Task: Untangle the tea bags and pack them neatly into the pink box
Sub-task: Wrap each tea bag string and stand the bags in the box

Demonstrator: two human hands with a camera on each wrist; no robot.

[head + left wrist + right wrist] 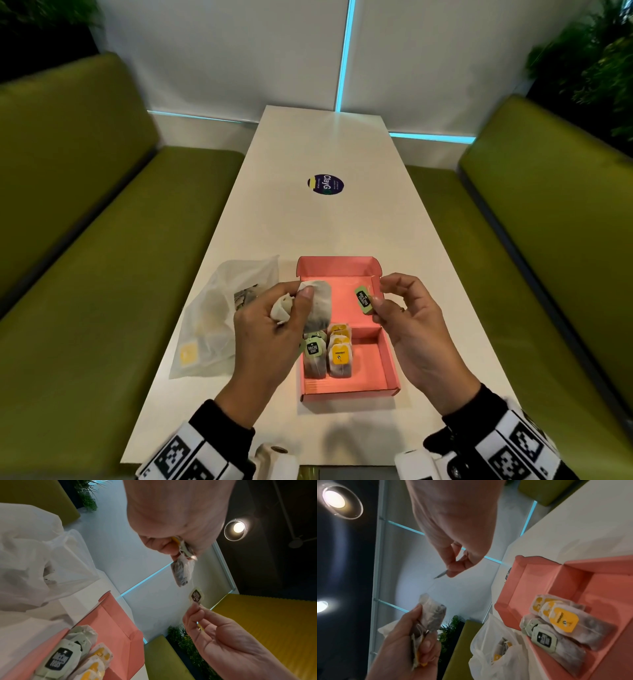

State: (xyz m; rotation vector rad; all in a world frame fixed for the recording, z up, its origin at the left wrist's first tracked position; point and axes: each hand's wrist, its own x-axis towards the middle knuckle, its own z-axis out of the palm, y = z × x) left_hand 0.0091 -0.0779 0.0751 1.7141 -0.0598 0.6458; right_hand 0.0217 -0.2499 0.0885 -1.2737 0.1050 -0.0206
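Note:
My left hand (297, 303) grips a bunch of tea bags (318, 305) above the pink box (389, 359). A thin string runs from the bunch to a green tag (363, 300), which my right hand (376, 303) pinches between thumb and forefinger. In the left wrist view one tea bag (182, 573) hangs from the fist, with the tag (196, 595) pulled away from it. Packed tea bags with green tags (315, 358) and yellow tags (339, 356) lie in two rows in the box's near left part. How the held strings cross is hidden inside my fist.
A translucent plastic bag (215, 318) holding more tea bags lies on the white table (308, 222) left of the box. A round dark sticker (325, 185) is farther along the table. Green benches (85, 240) flank both sides.

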